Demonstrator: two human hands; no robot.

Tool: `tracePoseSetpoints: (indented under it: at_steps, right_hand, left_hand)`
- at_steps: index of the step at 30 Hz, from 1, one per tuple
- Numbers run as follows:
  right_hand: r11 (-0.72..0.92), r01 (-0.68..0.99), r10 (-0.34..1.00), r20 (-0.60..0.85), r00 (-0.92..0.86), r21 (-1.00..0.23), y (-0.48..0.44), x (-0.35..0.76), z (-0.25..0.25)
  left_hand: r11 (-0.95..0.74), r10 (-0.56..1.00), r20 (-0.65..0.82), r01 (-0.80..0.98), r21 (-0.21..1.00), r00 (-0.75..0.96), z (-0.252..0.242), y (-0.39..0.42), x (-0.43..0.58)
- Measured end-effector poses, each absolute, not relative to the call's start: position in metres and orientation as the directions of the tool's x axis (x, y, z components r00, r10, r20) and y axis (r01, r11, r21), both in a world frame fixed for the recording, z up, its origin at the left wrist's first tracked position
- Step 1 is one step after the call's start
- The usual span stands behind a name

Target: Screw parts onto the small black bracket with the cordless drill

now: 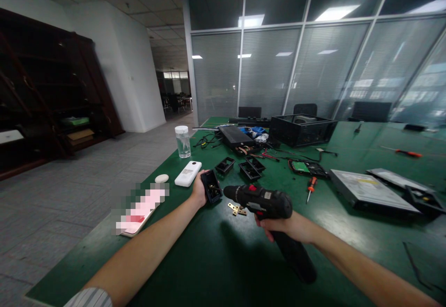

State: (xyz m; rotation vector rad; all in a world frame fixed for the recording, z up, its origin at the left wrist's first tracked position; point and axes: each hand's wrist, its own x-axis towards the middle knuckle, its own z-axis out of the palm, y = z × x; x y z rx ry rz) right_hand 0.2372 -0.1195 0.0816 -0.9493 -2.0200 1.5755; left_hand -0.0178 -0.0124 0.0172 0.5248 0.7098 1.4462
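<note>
My right hand (284, 227) is wrapped round the grip of a black cordless drill (265, 202), held above the green table (216, 270) with its chuck pointing left. My left hand (199, 190) is closed on a small black plastic tray (211, 186), tilted up on edge so its open side faces the drill tip. The chuck sits a short way right of the tray. A small brass hinge (237, 210) lies on the table just below the drill's nose.
Three more black trays (249, 167) lie beyond my hands. Further back are a black computer case (301, 129), cables, a circuit board (302, 167), an orange-handled screwdriver (311, 186) and optical drives (369, 192). A white power bank (188, 173), plastic cup (183, 141) and phone (139, 212) lie left.
</note>
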Motion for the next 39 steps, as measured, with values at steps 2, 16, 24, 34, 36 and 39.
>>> tracePoseSetpoints:
  at_steps: [2,16,24,34,36,39]
  right_hand:
    - [0.141,0.263,0.719,-0.084,-0.69,-0.954,-0.1192,0.2375,0.0813]
    - [0.116,0.281,0.732,-0.109,-0.672,-0.953,-0.1209,0.237,0.0829]
    - [0.119,0.306,0.742,-0.121,-0.66,-0.945,-0.1212,0.2361,0.0829]
    - [0.111,0.28,0.737,-0.109,-0.667,-0.954,-0.1194,0.2378,0.079]
    - [0.115,0.287,0.737,-0.112,-0.666,-0.951,-0.1194,0.2379,0.0789]
    - [0.121,0.292,0.735,-0.112,-0.669,-0.949,-0.1197,0.238,0.0796]
  left_hand:
    - [0.085,0.991,-0.135,-0.706,0.703,-0.016,0.0183,-0.0133,-0.0174]
    - [0.076,0.993,-0.115,-0.699,0.711,-0.008,0.0161,-0.0109,-0.0187]
    - [0.08,0.993,-0.117,-0.714,0.695,-0.003,0.0143,-0.0092,-0.019]
    - [0.084,0.993,-0.115,-0.713,0.696,0.005,0.0133,-0.0085,-0.0201]
    - [0.085,0.993,-0.114,-0.712,0.696,0.007,0.0139,-0.0091,-0.02]
    - [0.085,0.994,-0.111,-0.714,0.695,0.01,0.0143,-0.0099,-0.0198]
